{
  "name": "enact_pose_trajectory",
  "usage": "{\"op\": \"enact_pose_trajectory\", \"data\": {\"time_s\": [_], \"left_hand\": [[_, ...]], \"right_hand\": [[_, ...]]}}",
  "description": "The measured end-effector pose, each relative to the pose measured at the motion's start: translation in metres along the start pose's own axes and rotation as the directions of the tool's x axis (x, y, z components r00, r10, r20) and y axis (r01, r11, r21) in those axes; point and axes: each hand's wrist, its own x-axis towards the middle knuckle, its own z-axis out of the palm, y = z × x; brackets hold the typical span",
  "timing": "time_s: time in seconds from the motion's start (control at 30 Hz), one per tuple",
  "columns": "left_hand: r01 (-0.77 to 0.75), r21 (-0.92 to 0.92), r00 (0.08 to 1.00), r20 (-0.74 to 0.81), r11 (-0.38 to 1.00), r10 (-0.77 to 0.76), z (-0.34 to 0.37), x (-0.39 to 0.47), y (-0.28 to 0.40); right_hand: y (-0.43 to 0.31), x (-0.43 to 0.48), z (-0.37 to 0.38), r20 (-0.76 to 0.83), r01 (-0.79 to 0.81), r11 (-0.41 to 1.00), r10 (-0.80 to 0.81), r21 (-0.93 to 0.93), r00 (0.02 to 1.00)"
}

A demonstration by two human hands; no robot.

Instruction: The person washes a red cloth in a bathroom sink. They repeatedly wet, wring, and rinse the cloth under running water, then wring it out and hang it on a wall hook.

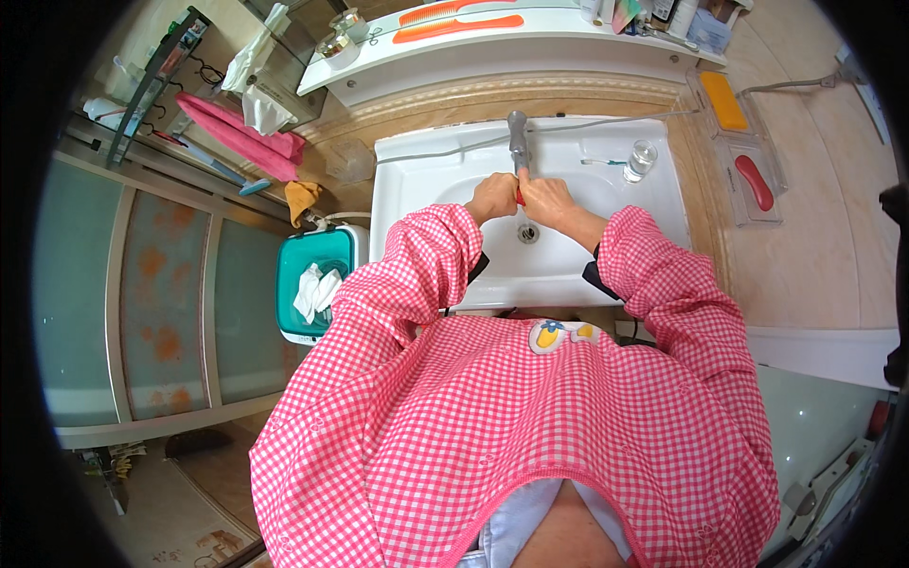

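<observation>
Both hands meet under the grey faucet (518,138), above the white washbasin (483,273). A small red object (520,197) shows between them, mostly hidden by the fingers, so its kind is unclear. My left hand (495,195) has its fingers curled around the left side of it. My right hand (548,201) closes on it from the right, with one digit pointing up towards the spout. Just below the hands is the metal drain (528,233). On the basin's right ledge stand a clear glass of water (640,162) and a toothbrush (603,162) with a teal part.
A grey hose (454,150) crosses behind the faucet. A white shelf (497,51) above holds orange combs (454,27) and jars. At left, a small teal-lined washing tub (291,284) contains white cloth (316,291). Clear soap boxes (753,153) are fixed at right; a pink towel (241,131) hangs left.
</observation>
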Motion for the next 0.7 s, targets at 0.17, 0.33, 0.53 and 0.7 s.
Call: {"op": "enact_pose_trajectory", "data": {"time_s": [0.17, 0.33, 0.53, 0.7], "left_hand": [[0.014, -0.095, 1.000, -0.017, 0.995, -0.015, 0.011, 0.003, -0.010], [0.035, -0.166, 0.999, 0.001, 0.986, -0.035, 0.022, 0.005, -0.016], [0.166, -0.710, 0.985, 0.095, 0.684, -0.141, 0.021, -0.005, -0.025], [0.283, -0.935, 0.952, 0.246, 0.214, -0.184, 0.014, -0.023, -0.031]], "right_hand": [[0.005, 0.000, 0.006, -0.044, 0.081, 0.996, -0.083, -0.042, 0.996], [0.006, 0.003, 0.010, -0.028, 0.106, 0.991, -0.108, -0.077, 0.994], [0.026, 0.010, 0.013, -0.138, 0.089, 0.996, -0.090, -0.019, 0.986], [0.032, -0.002, 0.015, -0.104, -0.054, 0.966, 0.083, 0.251, 0.991]]}}
